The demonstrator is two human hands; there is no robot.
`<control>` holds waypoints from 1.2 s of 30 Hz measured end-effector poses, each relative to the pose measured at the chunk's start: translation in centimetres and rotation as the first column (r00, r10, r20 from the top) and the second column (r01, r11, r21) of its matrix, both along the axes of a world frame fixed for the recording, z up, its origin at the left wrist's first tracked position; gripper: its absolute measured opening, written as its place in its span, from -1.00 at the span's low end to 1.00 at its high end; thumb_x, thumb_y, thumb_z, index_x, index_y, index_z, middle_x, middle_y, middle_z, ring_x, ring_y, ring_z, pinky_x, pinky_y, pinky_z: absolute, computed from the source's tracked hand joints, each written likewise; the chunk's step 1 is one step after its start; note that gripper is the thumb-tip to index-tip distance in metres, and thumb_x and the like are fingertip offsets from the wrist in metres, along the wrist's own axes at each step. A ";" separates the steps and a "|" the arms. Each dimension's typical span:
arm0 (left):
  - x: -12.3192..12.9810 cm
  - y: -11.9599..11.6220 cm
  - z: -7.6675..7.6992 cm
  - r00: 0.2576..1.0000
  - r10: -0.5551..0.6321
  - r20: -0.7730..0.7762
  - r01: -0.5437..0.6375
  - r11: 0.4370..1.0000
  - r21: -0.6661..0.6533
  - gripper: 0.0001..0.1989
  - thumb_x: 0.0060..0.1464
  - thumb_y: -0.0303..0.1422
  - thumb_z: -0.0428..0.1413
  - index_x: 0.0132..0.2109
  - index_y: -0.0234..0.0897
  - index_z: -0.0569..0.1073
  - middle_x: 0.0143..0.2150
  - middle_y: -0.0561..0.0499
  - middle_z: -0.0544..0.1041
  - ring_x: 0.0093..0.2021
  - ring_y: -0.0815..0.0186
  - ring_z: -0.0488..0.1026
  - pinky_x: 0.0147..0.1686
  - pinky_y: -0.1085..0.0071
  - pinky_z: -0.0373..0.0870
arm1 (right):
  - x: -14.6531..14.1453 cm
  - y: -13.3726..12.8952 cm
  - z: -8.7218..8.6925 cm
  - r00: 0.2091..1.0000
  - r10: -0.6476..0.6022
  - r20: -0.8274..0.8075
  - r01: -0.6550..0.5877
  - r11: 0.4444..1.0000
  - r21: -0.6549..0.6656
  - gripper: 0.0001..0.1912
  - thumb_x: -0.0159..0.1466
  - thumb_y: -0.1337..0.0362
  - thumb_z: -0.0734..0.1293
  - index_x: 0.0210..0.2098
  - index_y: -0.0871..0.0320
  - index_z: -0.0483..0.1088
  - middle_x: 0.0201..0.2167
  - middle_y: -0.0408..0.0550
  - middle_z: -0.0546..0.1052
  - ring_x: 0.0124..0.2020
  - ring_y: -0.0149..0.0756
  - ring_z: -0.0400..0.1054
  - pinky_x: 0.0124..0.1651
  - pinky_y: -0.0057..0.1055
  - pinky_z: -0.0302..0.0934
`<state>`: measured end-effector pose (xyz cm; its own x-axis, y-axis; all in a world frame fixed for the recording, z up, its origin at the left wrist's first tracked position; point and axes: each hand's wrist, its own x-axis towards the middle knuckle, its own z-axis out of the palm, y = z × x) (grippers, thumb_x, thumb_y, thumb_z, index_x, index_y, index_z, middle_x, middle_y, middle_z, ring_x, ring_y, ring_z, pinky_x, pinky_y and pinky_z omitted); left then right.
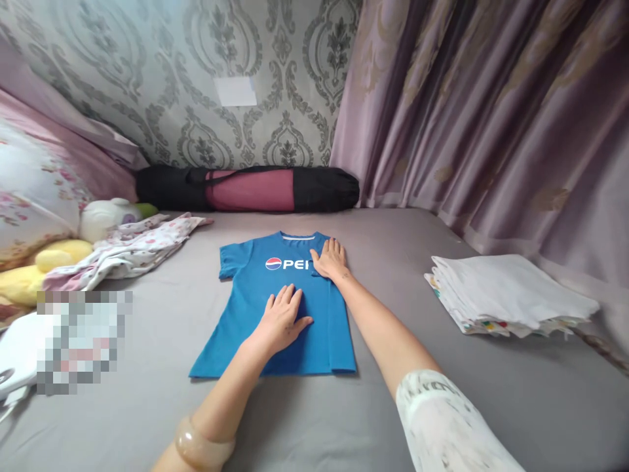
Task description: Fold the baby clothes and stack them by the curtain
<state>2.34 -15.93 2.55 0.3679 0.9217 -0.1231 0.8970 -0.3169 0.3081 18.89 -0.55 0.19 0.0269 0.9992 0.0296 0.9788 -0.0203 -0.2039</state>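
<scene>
A blue T-shirt (246,334) with a round red, white and blue logo and white letters lies front up, its collar at the far end. Its right side is folded inward over the front, covering part of the lettering; the left sleeve still sticks out. My left hand (282,320) rests flat on the middle of the shirt, fingers spread, a bangle on that wrist. Near the right shoulder, my right hand (330,258) presses on the folded part with its fingers stretched out.
A stack of folded white cloths (515,295) lies at right on the grey sheet (393,262). A black and maroon long bag (250,190) lies along the wall. Printed clothing (142,246), a yellow plush toy (54,259) and a white device (22,347) are at left.
</scene>
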 end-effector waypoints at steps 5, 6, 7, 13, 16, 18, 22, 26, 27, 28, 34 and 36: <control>-0.8 -0.8 -0.3 0.999 -0.007 0.032 0.005 0.999 0.054 -0.36 0.23 -0.03 -0.04 0.32 -0.30 0.18 0.41 -0.32 0.08 0.42 -0.02 -0.04 0.32 -0.05 -0.03 | 0.2 -0.1 -0.1 1.000 -0.001 -0.015 0.001 1.000 0.023 -0.23 0.43 -0.01 -0.05 0.37 0.53 -0.05 0.41 0.31 -0.04 0.41 0.02 -0.21 0.37 -0.13 -0.32; -0.9 -0.9 -0.4 0.999 -0.007 0.037 0.004 0.998 0.070 -0.37 0.23 -0.02 -0.04 0.31 -0.29 0.19 0.41 -0.31 0.09 0.42 -0.02 -0.02 0.32 -0.04 -0.01 | 0.3 -0.1 0.1 1.000 0.003 -0.029 -0.002 1.000 0.014 -0.25 0.43 0.00 -0.06 0.37 0.51 -0.04 0.41 0.29 -0.04 0.42 0.00 -0.21 0.37 -0.14 -0.32; -1.0 -1.0 -0.4 0.999 -0.003 0.037 0.000 0.997 0.081 -0.38 0.23 -0.02 -0.03 0.30 -0.28 0.21 0.40 -0.31 0.11 0.41 -0.02 0.00 0.32 -0.03 0.00 | 0.4 -0.1 0.4 0.999 0.000 -0.049 0.000 1.000 0.000 -0.27 0.44 0.02 -0.08 0.37 0.48 -0.03 0.41 0.27 -0.03 0.42 -0.02 -0.20 0.37 -0.14 -0.31; -1.7 -0.9 -0.6 0.995 0.089 0.040 -0.093 0.986 0.139 -0.41 0.23 -0.04 -0.02 0.27 -0.30 0.23 0.38 -0.33 0.14 0.40 -0.04 0.02 0.29 -0.03 0.03 | 0.3 -1.0 1.9 0.997 0.035 -0.070 -0.033 0.999 0.016 -0.29 0.44 0.04 -0.15 0.39 0.43 -0.08 0.44 0.20 -0.12 0.44 -0.08 -0.34 0.39 -0.09 -0.45; -2.1 -0.7 -0.8 0.986 0.169 0.014 -0.169 0.974 0.151 -0.39 0.22 -0.02 -0.01 0.27 -0.30 0.22 0.38 -0.36 0.13 0.40 -0.08 0.00 0.28 -0.08 0.00 | -0.4 -1.7 1.4 0.997 0.060 -0.045 -0.062 0.997 -0.050 -0.26 0.43 0.01 -0.11 0.39 0.47 -0.11 0.44 0.23 -0.15 0.44 -0.06 -0.35 0.39 -0.12 -0.44; -2.3 -0.6 -0.7 0.978 0.207 -0.011 -0.205 0.972 0.113 -0.34 0.19 0.02 0.00 0.27 -0.33 0.20 0.39 -0.38 0.11 0.41 -0.10 -0.02 0.27 -0.09 -0.01 | -0.8 -2.0 0.8 0.998 0.044 -0.038 -0.046 0.997 -0.068 -0.24 0.43 0.00 -0.09 0.39 0.49 -0.12 0.44 0.23 -0.16 0.44 -0.04 -0.35 0.39 -0.12 -0.41; -2.7 -0.6 -0.1 0.978 0.208 -0.019 -0.207 0.976 0.066 -0.31 0.16 0.03 0.05 0.26 -0.36 0.20 0.39 -0.40 0.08 0.41 -0.11 -0.03 0.27 -0.07 -0.01 | -1.0 -2.2 0.4 0.999 0.033 -0.039 -0.035 0.998 -0.045 -0.25 0.43 0.01 -0.07 0.39 0.48 -0.11 0.44 0.22 -0.14 0.44 -0.03 -0.32 0.39 -0.14 -0.38; -2.9 -0.6 0.1 0.981 0.196 0.004 -0.196 0.976 0.100 -0.38 0.12 0.00 0.10 0.19 -0.29 0.26 0.34 -0.37 0.18 0.37 -0.09 0.05 0.24 -0.05 0.05 | -0.6 -2.0 0.8 0.995 0.046 -0.083 -0.050 0.998 -0.040 -0.27 0.43 0.00 -0.08 0.40 0.42 -0.10 0.44 0.19 -0.13 0.44 -0.08 -0.32 0.40 -0.15 -0.38; -3.0 -0.6 0.1 0.980 0.198 0.010 -0.198 0.975 0.104 -0.39 0.12 0.00 0.11 0.18 -0.28 0.27 0.33 -0.35 0.21 0.36 -0.08 0.07 0.23 -0.03 0.07 | -0.5 -2.1 1.0 0.993 0.046 -0.104 -0.050 0.998 -0.037 -0.28 0.43 0.01 -0.10 0.41 0.38 -0.11 0.44 0.16 -0.14 0.45 -0.10 -0.33 0.40 -0.15 -0.37; -3.0 -0.6 0.1 0.980 0.199 0.015 -0.200 0.974 0.106 -0.40 0.12 0.00 0.11 0.17 -0.28 0.28 0.31 -0.34 0.22 0.35 -0.06 0.09 0.22 -0.01 0.08 | -0.4 -2.4 1.1 0.992 0.041 -0.123 -0.046 0.998 -0.034 -0.29 0.43 0.01 -0.12 0.41 0.34 -0.12 0.45 0.14 -0.16 0.45 -0.11 -0.34 0.40 -0.14 -0.37; -3.4 -0.4 0.2 0.979 0.202 0.005 -0.202 0.974 0.100 -0.48 0.16 -0.08 0.08 0.16 -0.27 0.27 0.29 -0.30 0.25 0.33 -0.03 0.12 0.22 0.06 0.12 | -0.3 -9.2 2.1 0.991 0.095 -0.095 -0.102 0.992 -0.068 -0.26 0.43 0.00 -0.13 0.43 0.37 -0.22 0.45 0.14 -0.24 0.45 -0.13 -0.41 0.41 -0.10 -0.43; -3.5 -0.3 0.3 0.978 0.207 -0.006 -0.205 0.974 0.096 -0.50 0.18 -0.12 0.07 0.18 -0.29 0.26 0.30 -0.31 0.24 0.33 -0.02 0.13 0.22 0.09 0.12 | -0.4 -12.9 2.4 0.983 0.153 -0.103 -0.165 0.979 -0.118 -0.22 0.42 -0.05 -0.13 0.42 0.40 -0.23 0.45 0.16 -0.24 0.45 -0.12 -0.42 0.41 -0.13 -0.45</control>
<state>-1.16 -16.27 2.82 0.1678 0.9851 -0.0365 0.9506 -0.1519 0.2709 18.54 -13.41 2.56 -0.1358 0.9865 -0.0915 0.9484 0.1027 -0.2999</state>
